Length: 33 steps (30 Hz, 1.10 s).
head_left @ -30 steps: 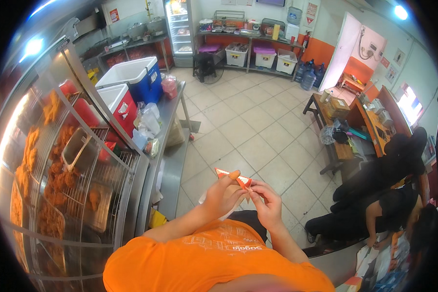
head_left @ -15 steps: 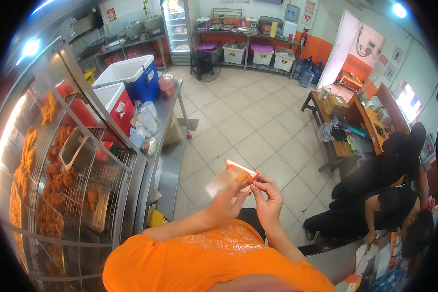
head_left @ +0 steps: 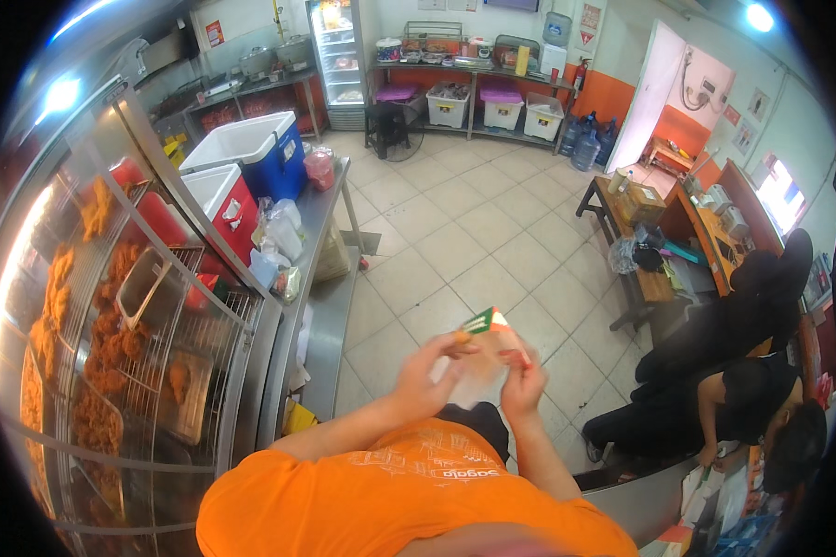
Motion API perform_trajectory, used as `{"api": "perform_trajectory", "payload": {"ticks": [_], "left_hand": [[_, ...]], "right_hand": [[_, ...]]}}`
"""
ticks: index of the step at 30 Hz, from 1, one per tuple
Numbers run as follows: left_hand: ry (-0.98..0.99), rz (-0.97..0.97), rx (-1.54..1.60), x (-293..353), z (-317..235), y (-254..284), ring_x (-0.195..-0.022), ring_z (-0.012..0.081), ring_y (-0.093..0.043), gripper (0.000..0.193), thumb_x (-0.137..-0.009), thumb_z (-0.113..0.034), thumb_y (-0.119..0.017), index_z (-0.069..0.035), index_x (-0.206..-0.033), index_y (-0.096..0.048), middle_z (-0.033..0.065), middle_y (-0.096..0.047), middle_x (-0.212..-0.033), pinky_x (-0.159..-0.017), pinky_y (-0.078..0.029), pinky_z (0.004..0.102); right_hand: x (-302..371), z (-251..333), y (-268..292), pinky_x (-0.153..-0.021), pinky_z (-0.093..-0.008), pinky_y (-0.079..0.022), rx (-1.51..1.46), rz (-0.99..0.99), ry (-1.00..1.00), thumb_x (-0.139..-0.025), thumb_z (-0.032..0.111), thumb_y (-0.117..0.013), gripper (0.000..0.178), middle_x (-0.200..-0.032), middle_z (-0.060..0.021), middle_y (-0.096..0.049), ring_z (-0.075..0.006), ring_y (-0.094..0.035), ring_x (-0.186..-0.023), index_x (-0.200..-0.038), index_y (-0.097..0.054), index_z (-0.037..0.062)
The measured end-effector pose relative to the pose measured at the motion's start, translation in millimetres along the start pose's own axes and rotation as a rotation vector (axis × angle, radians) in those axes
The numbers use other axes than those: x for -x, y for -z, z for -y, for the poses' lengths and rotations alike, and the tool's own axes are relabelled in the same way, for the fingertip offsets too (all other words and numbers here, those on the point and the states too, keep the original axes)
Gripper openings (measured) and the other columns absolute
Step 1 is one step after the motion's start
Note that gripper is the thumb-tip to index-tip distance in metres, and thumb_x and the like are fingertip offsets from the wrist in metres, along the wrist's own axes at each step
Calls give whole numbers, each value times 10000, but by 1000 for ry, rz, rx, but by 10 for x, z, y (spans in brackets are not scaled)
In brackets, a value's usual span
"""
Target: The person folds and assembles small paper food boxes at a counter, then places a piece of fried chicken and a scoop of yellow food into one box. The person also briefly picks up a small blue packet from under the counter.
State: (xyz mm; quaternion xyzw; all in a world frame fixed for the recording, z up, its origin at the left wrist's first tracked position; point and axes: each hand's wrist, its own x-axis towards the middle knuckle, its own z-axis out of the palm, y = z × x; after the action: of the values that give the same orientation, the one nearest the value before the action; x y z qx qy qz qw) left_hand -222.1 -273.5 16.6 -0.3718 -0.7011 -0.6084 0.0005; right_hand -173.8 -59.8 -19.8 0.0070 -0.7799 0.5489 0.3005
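A small folding paper carton (head_left: 489,322) with green, white and orange print is held in front of my chest, its plain brownish side partly showing and its lower part blurred. My left hand (head_left: 424,379) has its bent fingertips at the carton's upper left edge, the thumb lower down. A small orange-yellow patch shows at these fingertips, too small to name. On the other side, my right hand (head_left: 524,382) pinches the carton's right edge with thumb and fingers.
Left stands a glass display cabinet (head_left: 172,265) of fried chicken, beside a steel table (head_left: 330,218) with a blue cooler (head_left: 283,158), a red cooler (head_left: 232,212) and plastic bags (head_left: 280,230). Two people in black (head_left: 757,399) are at the right, near a wooden bench (head_left: 613,246).
The carton has turned, from a narrow red-and-white edge to its green-printed side. My right hand has shifted slightly right and my hands are farther apart.
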Motion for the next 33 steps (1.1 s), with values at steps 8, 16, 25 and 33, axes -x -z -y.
{"api": "perform_trajectory", "payload": {"ticks": [8,16,25,33], "left_hand": [[594,-78,444,67,201,113,-986,181,-668,521,-1074,-151,-624,-41,-1531,-399,96,-722,-1176,-839,-548,345],[464,-419,361,240,252,-164,-1005,138,-670,720,-1071,-121,-621,-76,-1646,-190,132,-704,-1179,-894,-519,273],[535,-186,403,115,539,-455,-1236,200,-580,732,-1020,-56,-539,-21,-1656,-179,181,-566,-1418,-1060,-471,344],[429,-16,289,145,538,-682,-1299,201,-563,795,-1023,-54,-557,-41,-1685,-117,220,-563,-1449,-1062,-483,370]], "right_hand": [[350,113,-125,-956,-370,-572,-100,185,81,-1043,133,-642,388,-1210,-185,-765,-265,-747,-1086,-1408,-624,2],[583,-168,-614,-1157,-412,-423,-955,329,-889,-1148,525,-344,662,-1485,-116,-583,-239,-587,-1309,-1567,-440,22],[534,-138,-196,-1151,-410,-410,-679,98,-663,-1121,332,-435,519,-1502,-128,-568,-237,-552,-1349,-1534,-471,19],[628,-177,311,-1139,-471,-451,-941,232,-1081,-1036,341,-577,623,-1510,-83,-569,-260,-546,-1387,-1592,-412,111]]}}
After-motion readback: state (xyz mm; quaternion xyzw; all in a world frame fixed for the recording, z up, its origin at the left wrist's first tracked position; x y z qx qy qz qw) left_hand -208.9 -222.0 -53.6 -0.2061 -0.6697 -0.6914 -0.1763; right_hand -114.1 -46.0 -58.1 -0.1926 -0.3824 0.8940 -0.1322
